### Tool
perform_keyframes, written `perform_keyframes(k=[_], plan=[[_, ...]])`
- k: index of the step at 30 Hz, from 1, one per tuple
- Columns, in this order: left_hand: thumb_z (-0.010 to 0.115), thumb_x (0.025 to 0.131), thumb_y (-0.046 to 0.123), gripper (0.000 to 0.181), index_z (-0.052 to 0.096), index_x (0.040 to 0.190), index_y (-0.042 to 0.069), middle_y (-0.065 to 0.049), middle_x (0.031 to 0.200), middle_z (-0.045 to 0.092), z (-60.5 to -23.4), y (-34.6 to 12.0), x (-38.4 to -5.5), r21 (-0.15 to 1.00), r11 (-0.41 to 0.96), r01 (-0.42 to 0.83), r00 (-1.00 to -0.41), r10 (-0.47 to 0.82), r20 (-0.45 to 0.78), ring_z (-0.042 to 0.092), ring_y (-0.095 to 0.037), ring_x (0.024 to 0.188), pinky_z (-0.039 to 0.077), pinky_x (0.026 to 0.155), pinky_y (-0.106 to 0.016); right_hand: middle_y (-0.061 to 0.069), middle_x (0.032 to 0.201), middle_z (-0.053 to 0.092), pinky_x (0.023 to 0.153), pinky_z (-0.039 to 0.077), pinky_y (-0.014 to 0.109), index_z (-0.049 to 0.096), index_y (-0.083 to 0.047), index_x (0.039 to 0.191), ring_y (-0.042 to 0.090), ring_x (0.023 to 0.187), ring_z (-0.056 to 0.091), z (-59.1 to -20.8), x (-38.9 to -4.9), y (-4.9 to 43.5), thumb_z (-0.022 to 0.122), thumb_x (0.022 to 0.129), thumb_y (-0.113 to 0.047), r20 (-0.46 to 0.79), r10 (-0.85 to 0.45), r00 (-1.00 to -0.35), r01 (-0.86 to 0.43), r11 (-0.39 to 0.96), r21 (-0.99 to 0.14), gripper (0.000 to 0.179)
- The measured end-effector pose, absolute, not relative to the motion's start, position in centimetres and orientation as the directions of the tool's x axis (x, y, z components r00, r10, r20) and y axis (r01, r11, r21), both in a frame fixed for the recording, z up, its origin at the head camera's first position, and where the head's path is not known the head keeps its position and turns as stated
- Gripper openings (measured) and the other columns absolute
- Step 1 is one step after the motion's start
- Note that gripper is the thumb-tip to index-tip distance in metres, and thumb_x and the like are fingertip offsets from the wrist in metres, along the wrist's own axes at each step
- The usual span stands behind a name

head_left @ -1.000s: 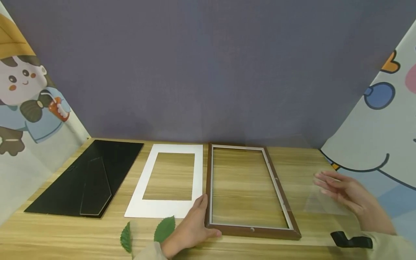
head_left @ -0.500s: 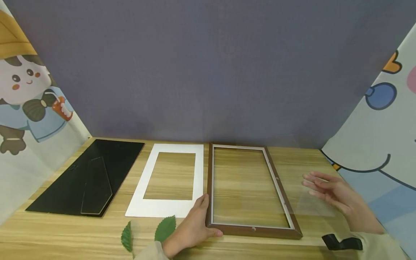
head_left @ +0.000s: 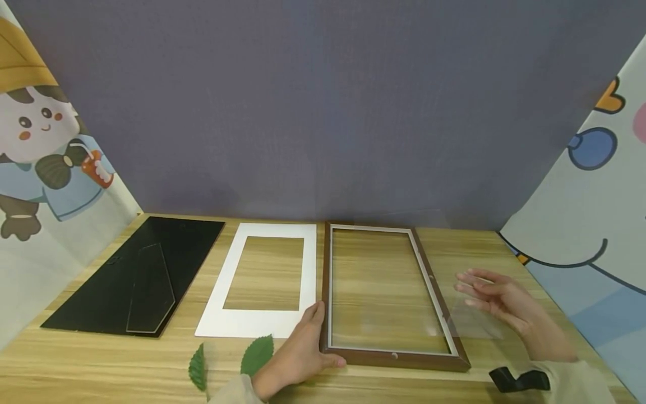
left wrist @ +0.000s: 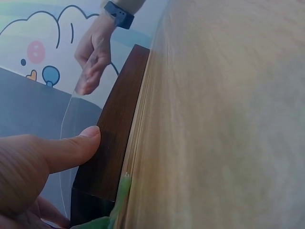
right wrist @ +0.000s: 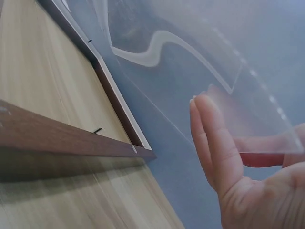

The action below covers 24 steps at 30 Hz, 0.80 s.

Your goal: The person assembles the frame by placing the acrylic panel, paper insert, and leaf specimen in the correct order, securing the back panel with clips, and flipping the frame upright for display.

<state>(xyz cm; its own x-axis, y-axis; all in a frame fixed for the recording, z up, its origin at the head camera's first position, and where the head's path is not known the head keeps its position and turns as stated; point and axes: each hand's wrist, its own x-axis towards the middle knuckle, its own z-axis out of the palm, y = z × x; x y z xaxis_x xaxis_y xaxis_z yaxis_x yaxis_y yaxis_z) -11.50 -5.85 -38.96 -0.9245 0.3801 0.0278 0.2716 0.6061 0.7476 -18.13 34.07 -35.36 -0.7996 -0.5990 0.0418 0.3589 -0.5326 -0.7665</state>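
Wood-grain counter (head_left: pixel 101 370): black rectangular backing board (head_left: pixel 116 269) laid near left edge. Brown rectangular picture frame (head_left: pixel 393 359) laid right of centre, near-left corner held between thumb and fingers of left hand (head_left: pixel 300 359). Clear rectangular plastic-looking sheet (head_left: pixel 474 322) pinched by nearly straight fingers of right hand (head_left: pixel 510 306), apparently reaching over frame. Judged step: sheet to be fitted into frame; edges next to be lined up with inner rim, then lowered.

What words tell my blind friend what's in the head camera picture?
A person's left hand grips a corner of a brown frame on a wooden table while the right hand holds a clear sheet. Left of the frame lie a white mat, black board and two green leaves.
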Motion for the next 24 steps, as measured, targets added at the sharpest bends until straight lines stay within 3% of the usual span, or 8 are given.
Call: perform_keyframes(k=[14,24], plan=[[0.085,0.068,0.031,0.108,0.023,0.142,-0.017,-0.035,0.148,0.023,-39.0,-5.8,-11.5,0.752,0.604,0.264,-0.925,0.379,0.020,0.031,-0.048,0.135,0.035,0.107,-0.055,0.015,0.119,0.065,0.088,0.055,0.038,0.061,-0.006,0.115,0.028,0.109,0.064,-35.3,-18.0,32.7,0.029,0.100,0.009,0.020,-0.570,-0.822,0.340,-0.517,-0.785,0.039],[0.085,0.068,0.031,0.109,0.022,0.142,-0.017,-0.034,0.149,0.023,-39.0,-5.9,-11.5,0.751,0.607,0.262,-0.926,0.376,0.019,0.031,-0.048,0.135,0.034,0.107,-0.055,0.015,0.120,0.064,0.090,0.054,0.038,0.060,-0.006,0.116,0.028,0.111,0.063,-35.5,-18.1,31.9,0.030,0.099,0.009,0.028,-0.595,-0.804,0.349,-0.510,-0.786,0.038]])
